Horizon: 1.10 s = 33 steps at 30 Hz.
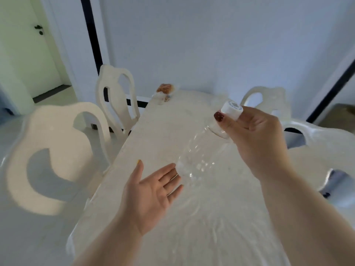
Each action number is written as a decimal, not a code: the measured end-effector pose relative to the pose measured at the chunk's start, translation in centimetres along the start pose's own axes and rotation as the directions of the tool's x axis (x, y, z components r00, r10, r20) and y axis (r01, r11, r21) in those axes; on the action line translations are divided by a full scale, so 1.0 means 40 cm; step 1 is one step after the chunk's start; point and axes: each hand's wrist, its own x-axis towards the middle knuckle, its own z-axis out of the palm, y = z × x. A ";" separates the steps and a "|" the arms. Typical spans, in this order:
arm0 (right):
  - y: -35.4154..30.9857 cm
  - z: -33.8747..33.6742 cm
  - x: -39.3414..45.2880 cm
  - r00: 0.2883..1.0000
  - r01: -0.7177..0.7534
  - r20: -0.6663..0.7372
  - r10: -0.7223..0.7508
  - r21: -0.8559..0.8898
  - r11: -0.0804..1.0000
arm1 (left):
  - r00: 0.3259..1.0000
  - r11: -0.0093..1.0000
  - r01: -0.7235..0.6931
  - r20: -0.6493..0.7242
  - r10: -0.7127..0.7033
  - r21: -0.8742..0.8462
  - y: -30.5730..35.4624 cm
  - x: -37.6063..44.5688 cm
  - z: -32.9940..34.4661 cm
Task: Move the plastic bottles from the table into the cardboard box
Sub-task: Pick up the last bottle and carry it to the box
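Note:
A clear, empty plastic bottle (pixel 199 156) with a white cap hangs tilted above the table (pixel 211 217). My right hand (pixel 255 139) grips it at the neck, just below the cap, fingers closed around it. The bottle's base points down and left, close to the fingertips of my left hand (pixel 153 191). That hand is palm up with fingers spread and holds nothing. No cardboard box is in view.
The table has a wrinkled pale cover. Two white chairs (pixel 57 150) stand along its left side, and more white chairs (pixel 315 150) on the right. A small brownish object (pixel 165 89) lies at the table's far end. A door (pixel 28 54) is at the back left.

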 end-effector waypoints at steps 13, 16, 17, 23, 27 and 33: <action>-0.067 -0.607 -0.402 0.949 -0.112 -0.305 0.075 -0.107 0.988 | 0.898 0.942 0.279 0.296 -0.325 0.186 -0.485 -0.187 0.290; -0.035 -0.790 -0.462 0.922 -0.137 -0.378 0.088 -0.106 0.985 | 0.858 0.918 0.319 0.341 -0.385 0.235 -0.646 -0.179 0.398; -0.021 -0.859 -0.478 0.914 -0.147 -0.397 0.087 -0.122 0.982 | 0.846 0.910 0.331 0.348 -0.404 0.250 -0.706 -0.175 0.439; 0.086 -1.267 -0.527 0.864 -0.233 -0.491 0.111 -0.193 0.953 | 0.805 0.877 0.386 0.361 -0.471 0.285 -1.073 -0.134 0.688; 0.166 -1.486 -0.509 0.849 -0.281 -0.513 0.126 -0.235 0.931 | 0.791 0.858 0.421 0.343 -0.506 0.296 -1.264 -0.083 0.840; 0.346 -1.751 -0.400 0.817 -0.335 -0.551 0.170 -0.213 0.918 | 0.784 0.840 0.420 0.328 -0.527 0.344 -1.467 0.095 1.051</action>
